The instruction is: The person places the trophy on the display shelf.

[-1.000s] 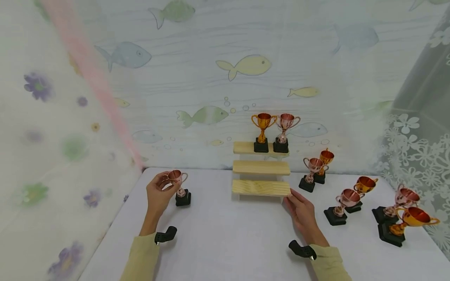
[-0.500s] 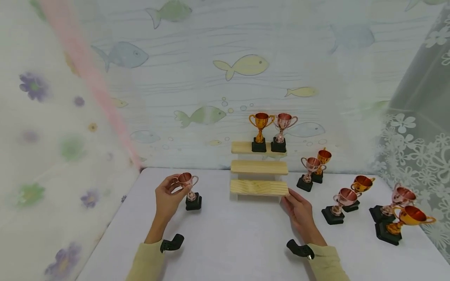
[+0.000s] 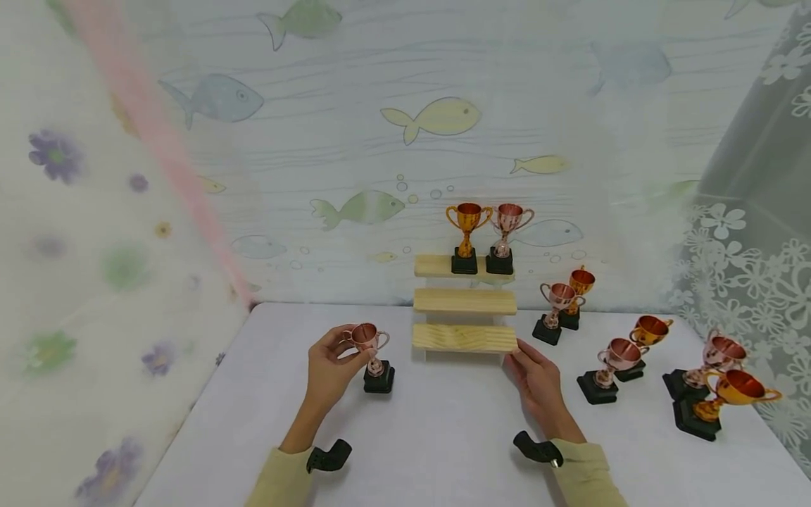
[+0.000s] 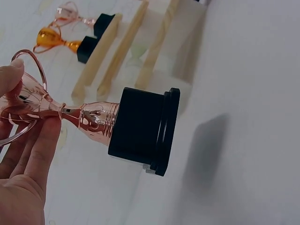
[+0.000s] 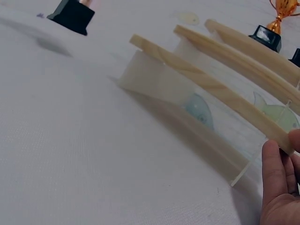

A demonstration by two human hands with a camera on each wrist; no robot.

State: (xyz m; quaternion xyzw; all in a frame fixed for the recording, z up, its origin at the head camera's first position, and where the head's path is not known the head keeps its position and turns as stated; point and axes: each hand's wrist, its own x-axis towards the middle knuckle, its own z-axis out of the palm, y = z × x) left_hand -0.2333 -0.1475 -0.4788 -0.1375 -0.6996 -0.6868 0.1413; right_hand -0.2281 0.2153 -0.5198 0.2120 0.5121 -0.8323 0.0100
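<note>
My left hand [image 3: 329, 370] pinches a rose-gold trophy cup [image 3: 379, 379] by its bowl, left of a three-step wooden display stand [image 3: 464, 339]. In the left wrist view its black base [image 4: 140, 126] hangs above the table, apart from its shadow. My right hand [image 3: 538, 384] grips the right end of the stand's lowest board, thumb above and fingers beneath in the right wrist view. On the top step stand a gold trophy [image 3: 465, 243] and a rose-gold trophy [image 3: 503, 243], side by side. The middle and lowest steps are bare.
Several gold and rose-gold trophies stand in pairs to the right, among them a rose-gold one [image 3: 557, 299] near the stand and a gold one [image 3: 738, 387] farthest right. A fish-patterned cloth [image 3: 342, 141] hangs behind the white table [image 3: 443, 436].
My left hand has carried the rose-gold trophy to the right and a little nearer to me, closer to the stand. The right hand keeps its hold on the board.
</note>
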